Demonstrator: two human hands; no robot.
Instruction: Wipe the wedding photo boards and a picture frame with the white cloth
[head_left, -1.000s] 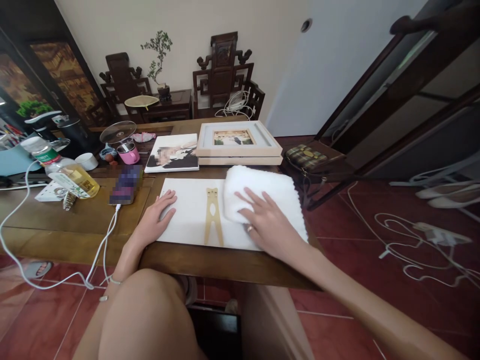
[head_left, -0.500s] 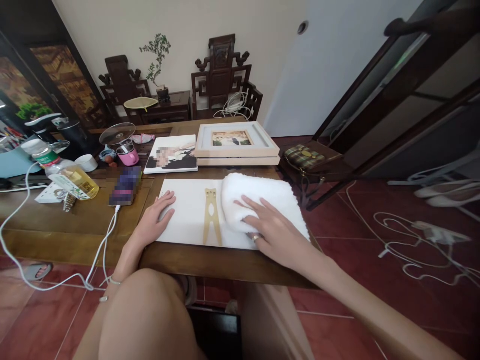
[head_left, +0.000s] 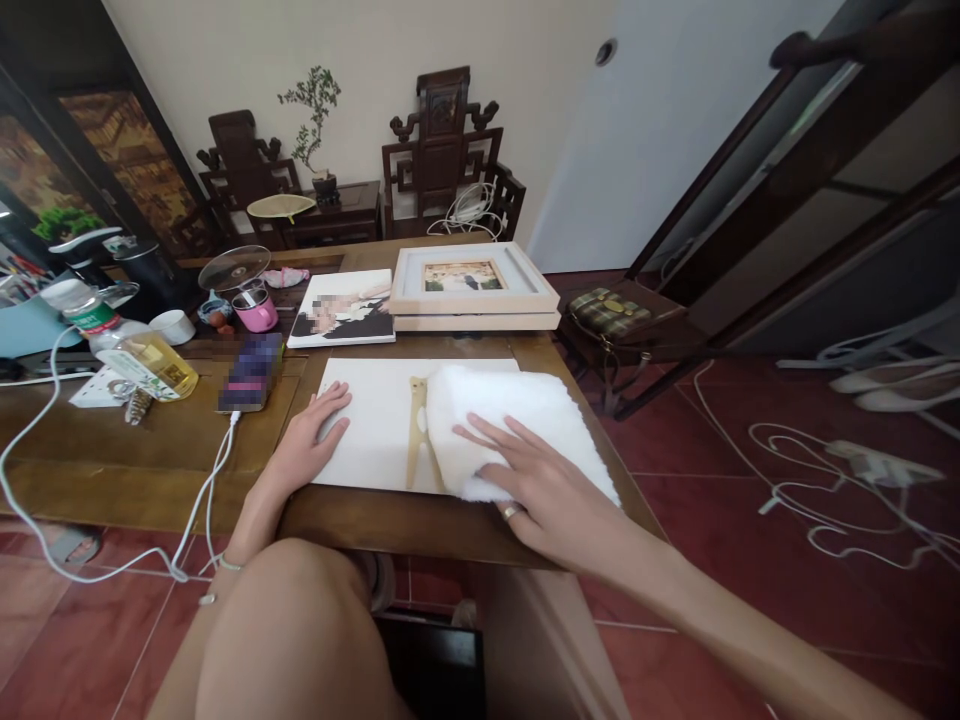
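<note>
A white flat panel (head_left: pixel 367 430) lies near the table's front edge, with a gold A-shaped piece (head_left: pixel 414 430) on its middle. My left hand (head_left: pixel 319 430) rests on the panel's left edge, fingers stretched out and holding nothing. My right hand (head_left: pixel 525 470) presses a fluffy white cloth (head_left: pixel 517 395) against the panel's right part, its fingers spread over the fabric and the thumb side tucked into a fold. The cloth covers the right side of the gold piece and hides most of the panel's right end.
Behind the panel are stacked picture frames (head_left: pixel 480 316) and a photo print (head_left: pixel 345 325). To the left lie a phone (head_left: pixel 253 372) with a white cable, a pink mug (head_left: pixel 256 310) and a tilted bottle (head_left: pixel 142 355). A plaid bag (head_left: pixel 611 312) sits beyond the right edge.
My right hand has slid the cloth left and toward me, so it now overlaps the gold piece. My left hand has stayed in place.
</note>
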